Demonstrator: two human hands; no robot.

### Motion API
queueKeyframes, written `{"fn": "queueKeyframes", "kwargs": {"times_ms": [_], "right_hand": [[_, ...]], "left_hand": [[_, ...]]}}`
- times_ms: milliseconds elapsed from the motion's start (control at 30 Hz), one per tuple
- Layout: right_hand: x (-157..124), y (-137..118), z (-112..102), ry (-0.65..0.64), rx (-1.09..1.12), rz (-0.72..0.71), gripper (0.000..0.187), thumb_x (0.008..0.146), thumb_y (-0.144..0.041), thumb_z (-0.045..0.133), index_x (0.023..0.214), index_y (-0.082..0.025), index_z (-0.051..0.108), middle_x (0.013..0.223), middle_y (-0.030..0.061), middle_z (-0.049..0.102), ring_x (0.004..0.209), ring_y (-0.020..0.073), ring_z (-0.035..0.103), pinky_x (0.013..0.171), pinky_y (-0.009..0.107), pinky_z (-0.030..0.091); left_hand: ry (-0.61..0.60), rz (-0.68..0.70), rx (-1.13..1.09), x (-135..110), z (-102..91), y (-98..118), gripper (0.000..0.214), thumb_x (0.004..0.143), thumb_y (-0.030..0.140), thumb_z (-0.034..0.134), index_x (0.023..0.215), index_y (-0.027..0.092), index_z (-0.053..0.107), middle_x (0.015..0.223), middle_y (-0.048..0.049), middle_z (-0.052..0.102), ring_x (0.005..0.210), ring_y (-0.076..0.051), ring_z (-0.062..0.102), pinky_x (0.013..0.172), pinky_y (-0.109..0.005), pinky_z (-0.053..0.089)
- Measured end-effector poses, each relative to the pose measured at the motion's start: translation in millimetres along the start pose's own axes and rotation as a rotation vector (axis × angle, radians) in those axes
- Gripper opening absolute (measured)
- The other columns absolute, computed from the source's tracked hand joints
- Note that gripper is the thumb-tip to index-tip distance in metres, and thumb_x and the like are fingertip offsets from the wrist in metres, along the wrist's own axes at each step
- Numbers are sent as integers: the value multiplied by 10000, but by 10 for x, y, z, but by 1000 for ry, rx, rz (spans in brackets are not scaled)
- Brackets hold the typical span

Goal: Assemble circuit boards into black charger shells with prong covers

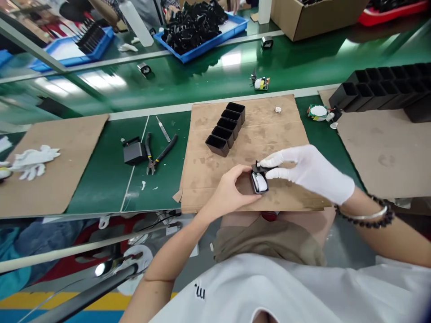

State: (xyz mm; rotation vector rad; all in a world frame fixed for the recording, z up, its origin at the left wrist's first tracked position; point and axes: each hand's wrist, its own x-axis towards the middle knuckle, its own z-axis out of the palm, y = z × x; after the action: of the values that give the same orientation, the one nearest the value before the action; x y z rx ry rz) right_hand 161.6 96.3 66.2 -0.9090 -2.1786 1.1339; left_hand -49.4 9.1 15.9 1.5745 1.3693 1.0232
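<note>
Small black case [267,187] in the lower centre of the frame, near the front edge of a brown cardboard sheet [202,190]. Is open toward the camera and shows a white part [259,182] inside. At its upper end, a flat black piece [266,169]; cannot tell whether joined to the case or only touching.

Around the case, the left hand [232,188], bare. Has fingers and thumb curved and moderately spread, and holds the case from the left, fingertips at the upper end, thumb at the lower end. Probably grips in this way for steadying the case with the mouth uncovered. From the right side, the right hand [306,172] in a white glove. Pinches the flat black piece between finger and thumb, with only a narrow opening at the tips, perhaps for fine control.

Farther out, above the hands on the same sheet, a slanting row of five black cases [227,126]. Stand side by side with mouths up, likely for easy reach. Left of the sheet, on the green table [97,179], pliers [152,164], a pointed tool [163,129] and a dark box [134,153]. Lie close together, presumably as things at hand. At the right, a circuit assembly [318,112]. At the upper centre, a blue tray [183,57] with heaped black parts [193,27].
</note>
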Motion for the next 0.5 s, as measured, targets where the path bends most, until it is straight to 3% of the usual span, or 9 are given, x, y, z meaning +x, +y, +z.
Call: {"fn": "queueKeyframes", "kwargs": {"times_ms": [100, 200, 300, 367, 433, 500], "right_hand": [[-297, -175, 248, 295, -340, -86, 109, 918, -221, 709, 943, -239, 814, 1041, 40, 807, 916, 251, 776, 833, 357, 641], [-442, -291, 501, 451, -636, -58, 139, 942, -208, 665, 985, -203, 797, 1035, 88, 792, 874, 262, 762, 729, 362, 628], [-443, -320, 664, 492, -801, 14, 135, 922, -197, 657, 946, -186, 789, 967, 110, 774, 797, 275, 740, 649, 378, 618], [-422, -283, 705, 495, -851, 22, 121, 911, -216, 673, 937, -179, 785, 1018, 139, 765, 877, 323, 740, 685, 428, 634], [-413, -208, 697, 484, -808, -4, 129, 909, -239, 691, 991, -186, 775, 1162, 156, 749, 1020, 352, 734, 783, 467, 649], [-425, -124, 645, 457, -676, -67, 158, 923, -230, 682, 1061, -195, 753, 1221, 137, 748, 1066, 315, 744, 856, 438, 655]], "left_hand": [[220, -30, 40, -47, 268, 74, 430, 658, 251, 875, 1007, 195, 630, 1023, -46, 709, 975, -237, 673, 916, -373, 519], [396, -44, 69, -62, 494, 118, 385, 668, 219, 835, 987, 202, 620, 978, -29, 696, 933, -231, 668, 919, -398, 488], [493, -18, 139, -72, 611, 117, 332, 717, 197, 768, 1010, 206, 611, 958, -22, 685, 914, -228, 668, 908, -403, 469], [496, -1, 184, -76, 638, 102, 333, 733, 195, 752, 1031, 210, 603, 966, -23, 682, 923, -231, 668, 906, -402, 466], [483, 0, 214, -76, 643, 91, 395, 708, 194, 782, 1054, 211, 592, 984, -27, 677, 940, -241, 666, 916, -410, 467], [472, -11, 232, -76, 632, 89, 467, 672, 188, 823, 1071, 209, 581, 994, -30, 668, 959, -254, 664, 935, -426, 468]]}}
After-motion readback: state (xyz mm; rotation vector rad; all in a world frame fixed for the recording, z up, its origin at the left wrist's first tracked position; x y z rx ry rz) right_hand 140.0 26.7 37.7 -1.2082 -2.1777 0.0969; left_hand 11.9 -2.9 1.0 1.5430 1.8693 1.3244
